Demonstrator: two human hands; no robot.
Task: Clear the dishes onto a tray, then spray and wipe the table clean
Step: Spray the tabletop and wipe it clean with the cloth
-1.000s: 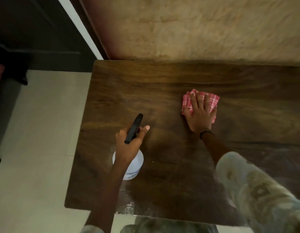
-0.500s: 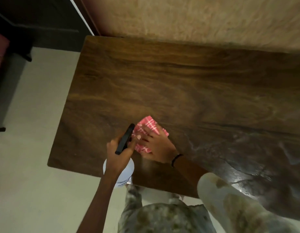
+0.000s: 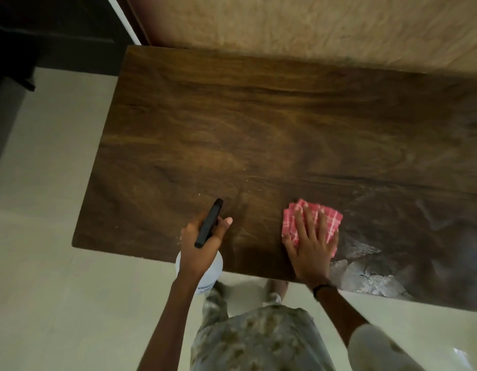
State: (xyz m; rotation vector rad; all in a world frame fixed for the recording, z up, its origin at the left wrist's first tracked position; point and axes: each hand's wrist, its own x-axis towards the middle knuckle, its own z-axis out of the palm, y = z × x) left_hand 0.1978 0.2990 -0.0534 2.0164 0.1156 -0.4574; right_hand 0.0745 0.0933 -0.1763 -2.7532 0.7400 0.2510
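A dark wooden table [image 3: 258, 135] fills the view, with wet streaks along its near right part. My right hand [image 3: 312, 247] lies flat, fingers spread, pressing a folded pink checked cloth [image 3: 296, 218] onto the table near its front edge. My left hand [image 3: 200, 236] grips a white spray bottle [image 3: 213, 274] with a black trigger head [image 3: 208, 223], held upright at the table's front edge, left of the cloth. No dishes or tray are in view.
A beige textured wall [image 3: 312, 22] runs along the table's far side. Pale tiled floor [image 3: 44, 236] lies to the left and in front. Dark furniture [image 3: 31, 49] stands at the upper left.
My right hand has slid the cloth to the right along the front edge, away from the spray bottle. The left hand stays on the bottle at the front edge.
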